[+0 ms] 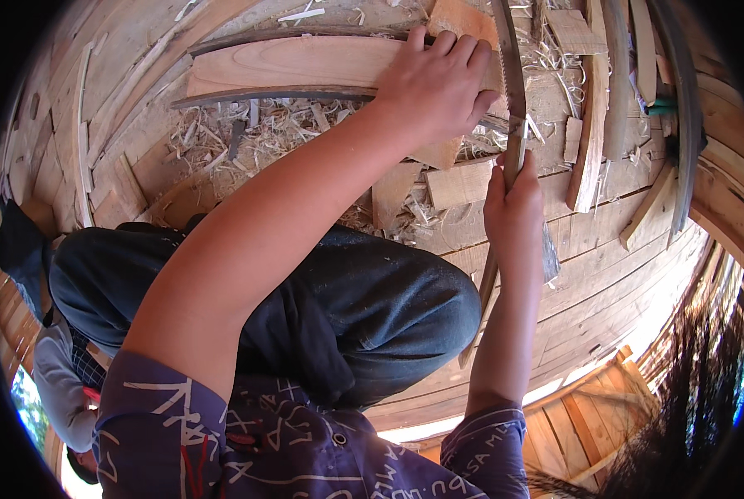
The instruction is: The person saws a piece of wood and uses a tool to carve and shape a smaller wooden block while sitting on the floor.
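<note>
A pale wooden board (297, 65) with dark long edges lies on the floor ahead of me. My left hand (443, 83) presses on its right end, fingers curled over the far edge. My right hand (513, 195) is closed round the handle of a handsaw (512, 71). The toothed metal blade reaches away from me across the board's right end, just right of my left hand. Whether the teeth have entered the wood I cannot tell. A wood offcut (459, 183) lies nearer me, below my left hand.
Shavings (214, 137) and scraps litter the plank floor (588, 249). Curved wooden pieces (592, 125) lie to the right, long strips (85, 133) to the left. My bent knee (413, 308) is close to the saw. Another person's grey sleeve (60, 387) shows at lower left.
</note>
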